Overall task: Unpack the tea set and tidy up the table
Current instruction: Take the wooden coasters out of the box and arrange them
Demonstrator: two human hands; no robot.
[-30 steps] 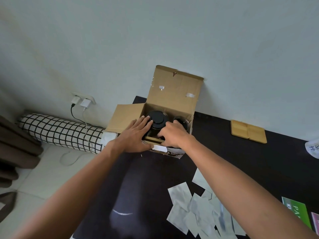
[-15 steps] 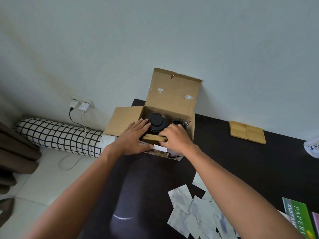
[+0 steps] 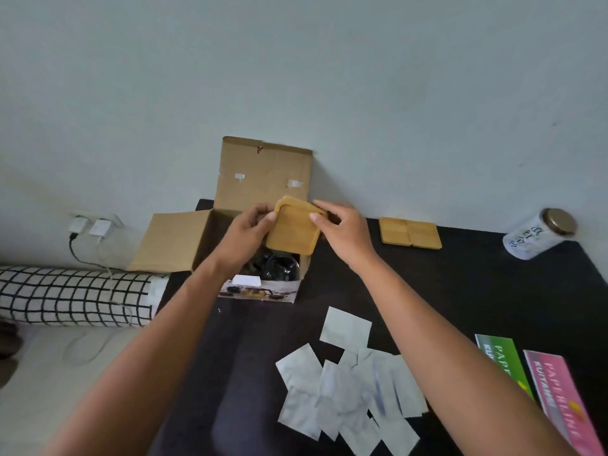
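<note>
- I see both hands raised over the open cardboard box (image 3: 227, 238), which stands at the far left corner of the black table (image 3: 460, 291), its back flap up against the wall.
- My left hand (image 3: 245, 233) pinches the left edge of a square wooden coaster (image 3: 292, 228), thumb on the face towards me and fingers curled behind.
- My right hand (image 3: 342, 233) grips the same coaster at its right edge, thumb on the front and fingers over the top corner.
- The coaster is held above the box's right half, tilted, clear of the contents.
- Inside the box, under the coaster, I can make out dark glassware (image 3: 279, 266); what the pieces are I cannot tell.
- To the right of the box, two more wooden coasters (image 3: 409, 232) lie flat on the table, side by side and touching.
- Further right of the box, near the wall, a white jar (image 3: 539, 236) with a dark lid lies on its side.
- In front of the box, a loose pile of silvery sachets (image 3: 348, 390) overlaps on the table.
- Right of the sachets, a green packet (image 3: 503, 360) and a pink packet (image 3: 559, 393) lie next to each other.
- Left of the box, off the table, a checked bolster (image 3: 72, 296) lies on the floor.
</note>
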